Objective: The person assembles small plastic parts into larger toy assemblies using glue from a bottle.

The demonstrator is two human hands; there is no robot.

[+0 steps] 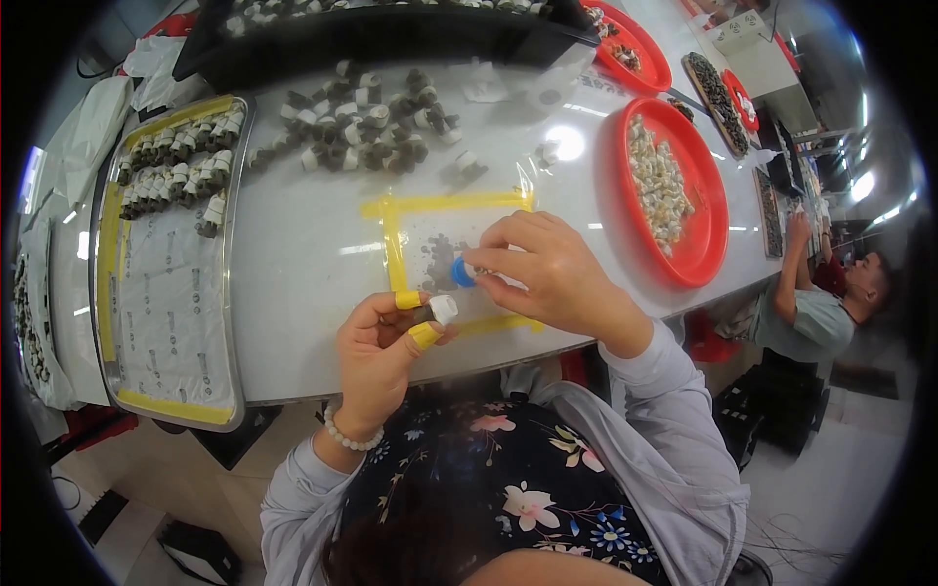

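Note:
Between the yellow-taped thumb and finger of my left hand (pixel 376 347) is a small dark piece with a white wrap (pixel 442 310), its white end turned right. My right hand (pixel 547 269) is pinched on a small blue-ended piece (pixel 462 273), just above and right of that wrapped piece; the fingers hide most of it. Both hands are over a rectangle of yellow tape (pixel 395 244) on the white table, where wet dark spots (pixel 440 256) show. Beyond it lies a loose heap of similar white-wrapped dark pieces (pixel 371 122).
At the left, a metal tray (pixel 234 322) lined with printed paper holds rows of wrapped pieces. A black bin (pixel 391 44) stands at the back. A red oval tray (pixel 711 210) of pale small pieces sits at the right, another red tray (pixel 657 59) behind it. A co-worker (pixel 816 303) sits far right.

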